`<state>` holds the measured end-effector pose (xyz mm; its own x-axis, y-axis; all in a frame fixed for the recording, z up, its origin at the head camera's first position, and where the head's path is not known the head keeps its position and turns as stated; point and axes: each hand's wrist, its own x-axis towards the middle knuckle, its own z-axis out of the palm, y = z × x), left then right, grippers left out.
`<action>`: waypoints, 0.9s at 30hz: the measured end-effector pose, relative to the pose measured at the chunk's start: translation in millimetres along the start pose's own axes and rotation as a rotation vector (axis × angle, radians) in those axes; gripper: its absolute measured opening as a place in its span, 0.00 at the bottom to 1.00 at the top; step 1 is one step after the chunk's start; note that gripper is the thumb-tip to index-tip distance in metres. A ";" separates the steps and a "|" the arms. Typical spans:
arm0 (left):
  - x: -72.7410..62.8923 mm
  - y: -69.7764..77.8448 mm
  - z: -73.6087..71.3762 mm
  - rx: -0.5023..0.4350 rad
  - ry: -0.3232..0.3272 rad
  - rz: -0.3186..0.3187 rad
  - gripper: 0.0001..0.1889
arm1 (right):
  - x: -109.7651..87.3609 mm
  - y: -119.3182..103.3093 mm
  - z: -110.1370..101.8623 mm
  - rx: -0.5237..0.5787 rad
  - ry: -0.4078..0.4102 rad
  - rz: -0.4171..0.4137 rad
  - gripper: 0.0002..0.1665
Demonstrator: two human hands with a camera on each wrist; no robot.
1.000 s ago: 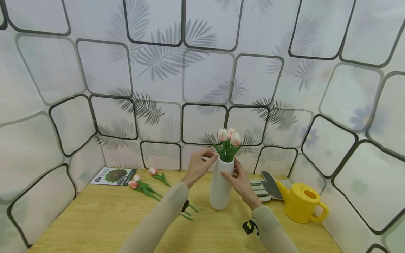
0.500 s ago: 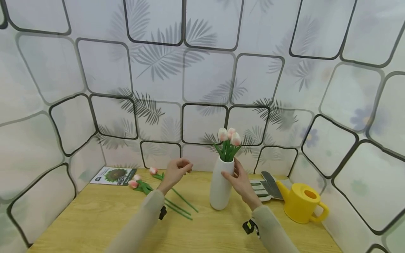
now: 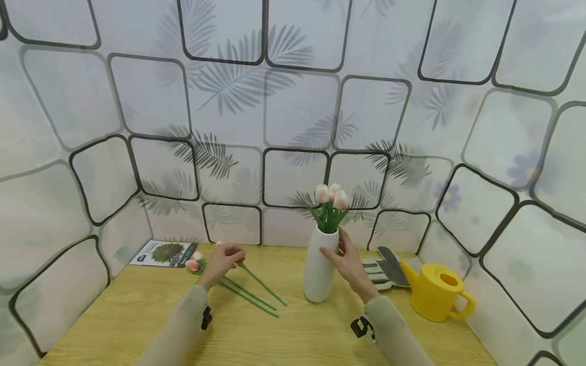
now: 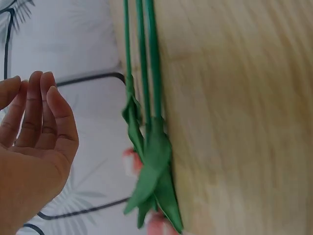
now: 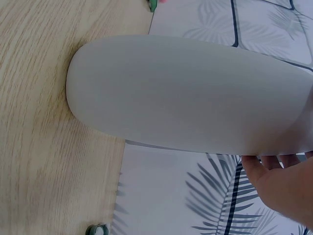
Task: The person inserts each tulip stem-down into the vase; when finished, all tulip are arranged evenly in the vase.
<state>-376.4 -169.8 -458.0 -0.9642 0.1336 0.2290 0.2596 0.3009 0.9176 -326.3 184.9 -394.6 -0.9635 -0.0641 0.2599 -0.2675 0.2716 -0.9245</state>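
A tall white vase (image 3: 319,267) stands upright on the table with several pale pink tulips (image 3: 332,203) in its mouth. My right hand (image 3: 346,259) grips the vase near its top, thumb in front and fingers behind; in the right wrist view the fingers (image 5: 269,164) lie along its side. Over the loose tulips (image 3: 247,295) at the left hovers my left hand (image 3: 224,262). Its fingers (image 4: 34,105) are loosely bent and hold nothing in the left wrist view, apart from the green stems (image 4: 146,63). From the head, this hand partly hides the tulips' leaves and blooms.
A card with a sunflower picture (image 3: 165,253) lies at the back left. Right of the vase are striped gloves (image 3: 377,274), a dark trowel-like blade (image 3: 392,267) and a yellow watering can (image 3: 437,295). Patterned walls (image 3: 293,112) enclose the table's back and sides.
My left hand has left the vase's rim and moved left to above the loose tulips. The right hand and the vase have stayed in place.
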 end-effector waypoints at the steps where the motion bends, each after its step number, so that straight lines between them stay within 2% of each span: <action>1: -1.6 -2.5 -3.5 0.011 0.001 -0.006 0.11 | -1.9 -4.4 -0.1 -0.002 -0.004 0.002 0.49; 7: -13.1 -11.5 -18.2 0.041 0.010 -0.045 0.14 | -16.5 -33.6 0.2 0.002 -0.025 0.017 0.48; 13: -15.5 -25.4 -26.9 0.041 0.010 -0.089 0.15 | -16.4 -33.1 0.3 0.015 -0.022 0.015 0.47; 16: -18.6 -30.4 -32.4 0.057 -0.023 -0.081 0.15 | -16.4 -33.1 0.4 0.015 -0.020 0.017 0.47; 21: -25.1 -34.9 -39.8 0.104 -0.102 -0.135 0.13 | -15.7 -33.7 0.9 0.010 -0.015 0.017 0.47; 27: -29.9 -34.6 -40.8 0.126 -0.193 -0.189 0.12 | -15.0 -33.1 1.0 0.004 -0.012 0.016 0.47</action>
<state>-358.7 -222.7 -483.4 -0.9711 0.2380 -0.0192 0.0928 0.4505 0.8879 -303.0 176.0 -368.2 -0.9677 -0.0709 0.2421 -0.2522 0.2692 -0.9295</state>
